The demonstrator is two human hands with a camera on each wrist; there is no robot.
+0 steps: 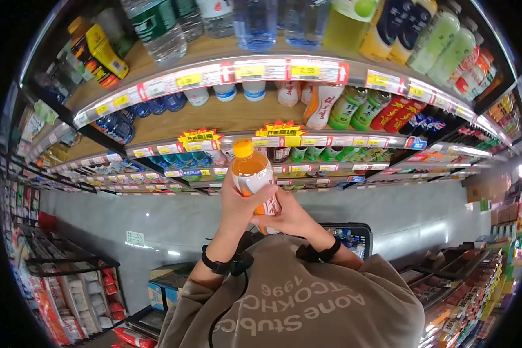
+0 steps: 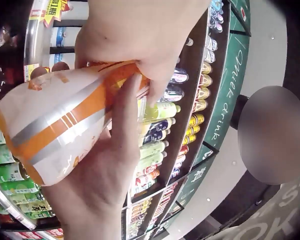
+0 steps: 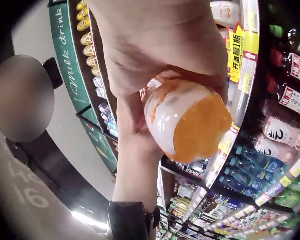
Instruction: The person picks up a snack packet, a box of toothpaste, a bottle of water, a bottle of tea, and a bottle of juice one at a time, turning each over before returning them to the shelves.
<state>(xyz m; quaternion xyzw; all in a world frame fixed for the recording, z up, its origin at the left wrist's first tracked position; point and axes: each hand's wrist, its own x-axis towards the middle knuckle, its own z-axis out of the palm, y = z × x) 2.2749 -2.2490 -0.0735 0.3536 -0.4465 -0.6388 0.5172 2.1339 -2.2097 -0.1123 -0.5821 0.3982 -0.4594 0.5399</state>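
Note:
Both hands hold one bottle of orange drink (image 1: 250,166) with an orange cap and a white and orange label. It is tilted, cap toward the shelves, in front of the person's chest. My left hand (image 1: 238,204) grips it along the left side, thumb across the label. The right hand (image 1: 289,217) grips the lower part from the right. In the left wrist view the bottle (image 2: 65,120) lies between the left hand (image 2: 135,35) and the right hand (image 2: 102,175). The right wrist view shows the bottle's orange base (image 3: 202,127) below the right hand (image 3: 165,47).
Drink shelves (image 1: 214,116) curve across the front, with price strips (image 1: 249,71) along their edges. Similar orange-and-white bottles (image 1: 322,105) stand on the middle shelf. A black basket (image 1: 362,229) with items sits right of the person. A blue box (image 1: 162,290) is on the left.

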